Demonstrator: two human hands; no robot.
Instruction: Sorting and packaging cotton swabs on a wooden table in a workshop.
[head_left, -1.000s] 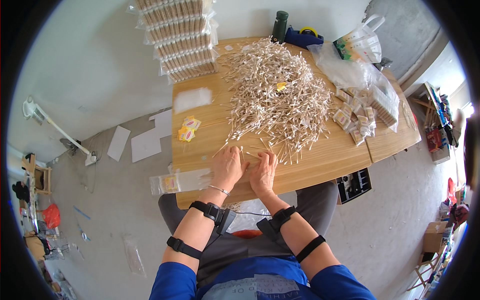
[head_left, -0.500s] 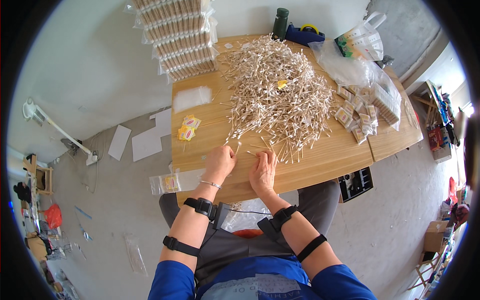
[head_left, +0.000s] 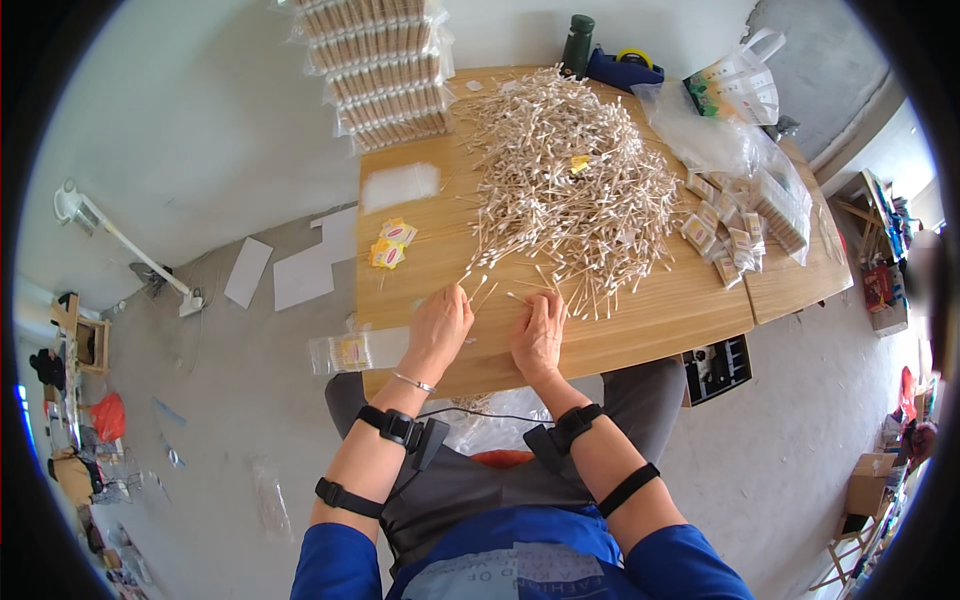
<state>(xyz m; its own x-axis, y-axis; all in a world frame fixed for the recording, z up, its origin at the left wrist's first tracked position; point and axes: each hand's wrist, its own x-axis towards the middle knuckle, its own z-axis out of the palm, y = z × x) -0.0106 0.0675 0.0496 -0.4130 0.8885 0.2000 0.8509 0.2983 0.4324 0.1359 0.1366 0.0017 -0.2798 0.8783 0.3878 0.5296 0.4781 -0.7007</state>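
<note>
Near the wooden table's (head_left: 640, 335) front edge, left hand (head_left: 440, 322) and right hand (head_left: 541, 332) curl below bristling cotton swabs (head_left: 570, 205); their fingers' grip I cannot tell. Smooth wood opens rightward.

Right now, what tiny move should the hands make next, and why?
Maybe the right hand could draw in the cotton swab beside its fingers, because its white tip shows right there, on the near side of the big swab pile. I can't tell whether those fingers pinch it.
</note>
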